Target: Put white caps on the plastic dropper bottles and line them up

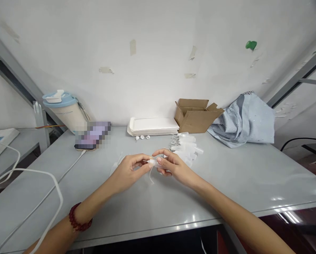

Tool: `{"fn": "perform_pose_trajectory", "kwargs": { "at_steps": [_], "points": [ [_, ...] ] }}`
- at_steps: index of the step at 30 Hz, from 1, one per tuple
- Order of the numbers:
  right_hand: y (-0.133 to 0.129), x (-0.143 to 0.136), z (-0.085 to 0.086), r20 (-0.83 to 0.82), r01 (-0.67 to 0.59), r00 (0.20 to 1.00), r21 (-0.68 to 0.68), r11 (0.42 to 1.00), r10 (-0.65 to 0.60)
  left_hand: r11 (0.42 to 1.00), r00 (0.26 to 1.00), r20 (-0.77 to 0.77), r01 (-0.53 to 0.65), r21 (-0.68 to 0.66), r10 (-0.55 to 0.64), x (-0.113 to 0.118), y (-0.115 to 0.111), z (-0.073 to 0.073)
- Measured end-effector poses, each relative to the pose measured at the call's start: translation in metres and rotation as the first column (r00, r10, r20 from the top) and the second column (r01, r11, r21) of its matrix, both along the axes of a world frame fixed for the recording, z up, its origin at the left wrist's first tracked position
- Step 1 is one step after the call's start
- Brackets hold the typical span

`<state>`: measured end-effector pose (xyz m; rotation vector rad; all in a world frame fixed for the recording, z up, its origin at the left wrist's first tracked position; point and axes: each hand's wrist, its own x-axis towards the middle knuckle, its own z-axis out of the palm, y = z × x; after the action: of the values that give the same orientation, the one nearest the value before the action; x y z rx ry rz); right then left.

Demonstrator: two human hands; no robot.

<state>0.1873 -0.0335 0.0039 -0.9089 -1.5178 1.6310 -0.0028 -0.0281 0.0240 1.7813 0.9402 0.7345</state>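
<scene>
- Nearest: bare front strip of grey surface (174, 211); dark red bead bracelet (80, 217) on left wrist; white cable (56, 183) looping in at left side.
- Left hand (128, 169): thumb and fingertips pinched together on the white end of a small white piece (155, 163), held over the middle of the surface.
- Right hand (175, 165): closed on the other, more see-through end of the same piece, thumb on top, fingers curled below; index finger raised and bent over.
- Thin white cord (151, 177) hangs from the piece, between the hands, its end curling.
- Just behind left hand: pale, thin strands (117, 164), partly hidden, detail unclear.
- Just beyond right hand: heap of translucent white pieces (187, 146), thin loops along its left side.
- Further back: three small white caps (142, 138) in a row, before a stack of white flat packets (155, 126).
- Left rear: phone (91, 135), blurred, cable plugged in; tilted cream cup (69, 114) with blue lid, beside it.
- Right rear: open cardboard box (200, 118), then crumpled grey-blue cloth (245, 120).
- Farthest: white wall (158, 88), tape scraps, green item (251, 45) upper right.
</scene>
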Motion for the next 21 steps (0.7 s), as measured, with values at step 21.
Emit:
{"fn": "perform_pose_trajectory", "kwargs": {
  "at_steps": [21],
  "points": [
    [0.002,-0.001,-0.014,0.339,-0.064,0.817,0.857,0.511,-0.467,0.955,0.988,0.034,-0.134,-0.265,0.148,0.0,0.008,-0.009]
  ]
}}
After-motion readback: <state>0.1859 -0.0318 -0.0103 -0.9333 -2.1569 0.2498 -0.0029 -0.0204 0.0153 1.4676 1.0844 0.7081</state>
